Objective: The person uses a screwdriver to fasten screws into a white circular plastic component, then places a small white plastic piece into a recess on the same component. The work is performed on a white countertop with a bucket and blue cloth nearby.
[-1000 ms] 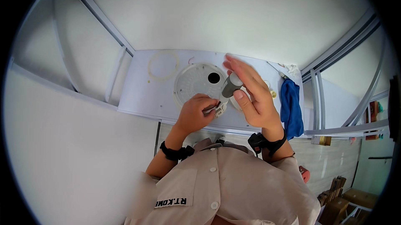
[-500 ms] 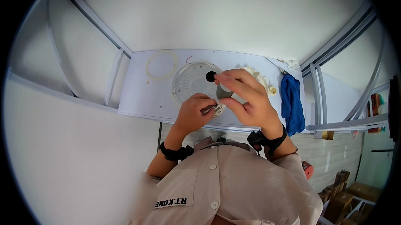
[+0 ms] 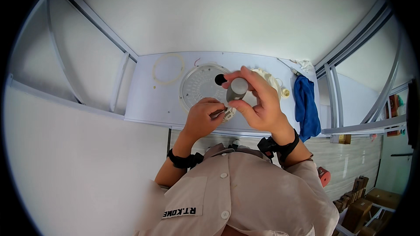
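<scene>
A round pale lamp plate (image 3: 199,89) with a patterned face and light rim lies on the white table in front of me. A black disc (image 3: 220,79) shows on it near my right fingers. My right hand (image 3: 259,100) is closed round a thick grey cylinder, which looks like a screwdriver handle (image 3: 237,89), its round end facing up. My left hand (image 3: 204,117) pinches at the plate's near right edge, beside a small white block like a terminal (image 3: 228,114). What lies between the left fingertips is hidden, as is the tool's lower end.
A thin yellowish ring (image 3: 169,68) lies at the table's left. To the right are a cream-coloured cover (image 3: 267,77), partly behind my right hand, a small yellowish roll (image 3: 285,92), a thin-shafted tool (image 3: 288,67) and a blue cloth (image 3: 307,107) over the edge. Metal frames (image 3: 119,80) flank the table.
The grey handle has tipped, so more of its round top shows. My right fingers have shifted round it and opened a little. My left hand stays in place.
</scene>
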Demonstrator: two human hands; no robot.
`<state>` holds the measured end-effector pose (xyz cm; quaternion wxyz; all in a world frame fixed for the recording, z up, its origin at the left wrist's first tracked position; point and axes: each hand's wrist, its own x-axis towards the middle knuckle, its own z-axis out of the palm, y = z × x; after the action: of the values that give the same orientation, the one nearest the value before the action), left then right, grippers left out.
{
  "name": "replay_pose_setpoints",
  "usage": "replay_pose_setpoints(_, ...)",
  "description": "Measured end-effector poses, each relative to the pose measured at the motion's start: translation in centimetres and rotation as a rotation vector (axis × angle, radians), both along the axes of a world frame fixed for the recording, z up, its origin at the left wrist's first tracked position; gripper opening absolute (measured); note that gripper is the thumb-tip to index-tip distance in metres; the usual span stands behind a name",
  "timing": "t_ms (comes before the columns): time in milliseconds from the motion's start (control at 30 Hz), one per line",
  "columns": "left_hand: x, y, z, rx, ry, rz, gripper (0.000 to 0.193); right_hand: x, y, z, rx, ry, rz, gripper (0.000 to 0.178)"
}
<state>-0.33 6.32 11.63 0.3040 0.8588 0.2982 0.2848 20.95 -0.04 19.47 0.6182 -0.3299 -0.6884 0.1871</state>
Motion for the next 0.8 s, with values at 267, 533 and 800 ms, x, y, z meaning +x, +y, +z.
replay_pose_setpoints(267,0.2,-0.3,0.5,-0.023,0.006,0.01,0.021,-0.5,0.0,1.1,0.105,-0.121,-0.099,0.072)
replay_pose_setpoints(533,0.2,-0.6,0.4,-0.12,-0.057,0.024,0.023,1.2,-0.7,-0.4,0.09,-0.2,-0.167,0.055)
replay_pose_setpoints(800,0.0,-0.6,0.3,0.029,-0.042,0.008,0.024,-0.8,-0.8,0.7,0.157,-0.013,-0.123,0.059)
